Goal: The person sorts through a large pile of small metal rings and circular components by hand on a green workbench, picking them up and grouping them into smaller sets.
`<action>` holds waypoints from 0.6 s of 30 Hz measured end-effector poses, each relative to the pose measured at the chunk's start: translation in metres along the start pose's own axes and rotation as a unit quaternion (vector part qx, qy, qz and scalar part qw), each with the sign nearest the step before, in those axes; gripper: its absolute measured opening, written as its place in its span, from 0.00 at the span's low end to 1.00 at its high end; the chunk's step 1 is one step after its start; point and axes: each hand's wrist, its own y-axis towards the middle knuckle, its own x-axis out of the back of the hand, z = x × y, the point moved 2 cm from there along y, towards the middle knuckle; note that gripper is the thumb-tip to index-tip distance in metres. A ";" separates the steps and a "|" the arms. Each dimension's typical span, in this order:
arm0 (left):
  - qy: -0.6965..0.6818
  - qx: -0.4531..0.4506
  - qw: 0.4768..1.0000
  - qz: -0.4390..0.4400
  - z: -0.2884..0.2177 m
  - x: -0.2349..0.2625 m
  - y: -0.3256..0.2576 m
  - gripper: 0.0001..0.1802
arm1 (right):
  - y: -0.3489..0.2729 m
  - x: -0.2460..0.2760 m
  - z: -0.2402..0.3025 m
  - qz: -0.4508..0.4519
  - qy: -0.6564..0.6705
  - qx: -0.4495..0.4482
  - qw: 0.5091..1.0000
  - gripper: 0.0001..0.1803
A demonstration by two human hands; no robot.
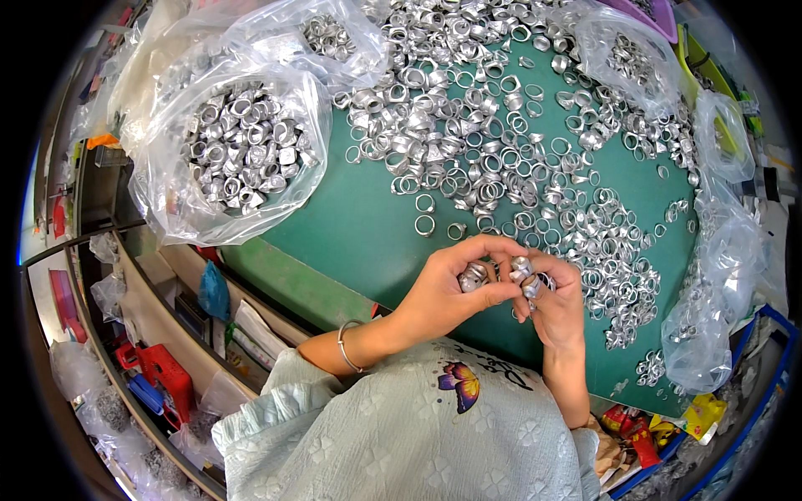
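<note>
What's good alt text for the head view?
A person's left hand and right hand hold a few silver-coloured rings over a green tabletop heaped with loose rings. An open clear bag of rings sits at upper left; more clear bags line the right edge.

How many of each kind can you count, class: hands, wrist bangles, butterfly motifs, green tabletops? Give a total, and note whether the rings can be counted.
Left hand and right hand: 2
Wrist bangle: 1
Butterfly motif: 1
Green tabletop: 1
Total: 5
Rings: too many overlap to count; left out
</note>
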 end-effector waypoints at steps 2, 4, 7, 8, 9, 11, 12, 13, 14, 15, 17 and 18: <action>0.026 -0.031 0.999 -0.011 -0.001 -0.002 -0.001 0.22 | -0.001 -0.002 0.003 -0.005 -0.046 0.023 0.999 0.08; 0.095 -0.059 0.994 -0.019 -0.004 -0.002 -0.002 0.23 | -0.002 -0.006 0.006 -0.017 -0.110 0.060 0.992 0.06; 0.109 -0.050 0.992 -0.029 -0.008 -0.004 -0.003 0.24 | -0.003 -0.010 0.010 -0.015 -0.139 0.084 0.987 0.05; 0.125 -0.073 0.989 -0.029 -0.008 -0.004 -0.003 0.23 | -0.003 -0.011 0.011 -0.015 -0.142 0.085 0.986 0.05; 0.140 -0.095 0.985 -0.029 -0.007 -0.003 -0.003 0.23 | -0.004 -0.011 0.011 -0.015 -0.145 0.085 0.986 0.06; 0.160 -0.121 0.979 -0.027 -0.007 -0.004 -0.003 0.23 | -0.005 -0.012 0.013 -0.020 -0.146 0.081 0.986 0.06; 0.165 -0.124 0.978 -0.025 -0.008 -0.003 -0.004 0.23 | -0.006 -0.013 0.013 -0.025 -0.144 0.077 0.986 0.06; 0.170 -0.127 0.977 -0.023 -0.008 -0.003 -0.004 0.23 | -0.006 -0.013 0.013 -0.030 -0.141 0.074 0.987 0.06; 0.160 -0.121 0.979 -0.025 -0.008 -0.003 -0.004 0.24 | -0.007 -0.014 0.013 -0.034 -0.144 0.076 0.986 0.06; 0.150 -0.115 0.982 -0.027 -0.007 -0.003 -0.005 0.24 | -0.007 -0.015 0.013 -0.038 -0.148 0.079 0.985 0.06; 0.140 -0.110 0.984 -0.030 -0.007 -0.004 -0.006 0.24 | -0.008 -0.016 0.015 -0.044 -0.150 0.076 0.985 0.07; 0.139 -0.111 0.984 -0.031 -0.008 -0.004 -0.006 0.24 | -0.009 -0.017 0.016 -0.047 -0.148 0.070 0.985 0.07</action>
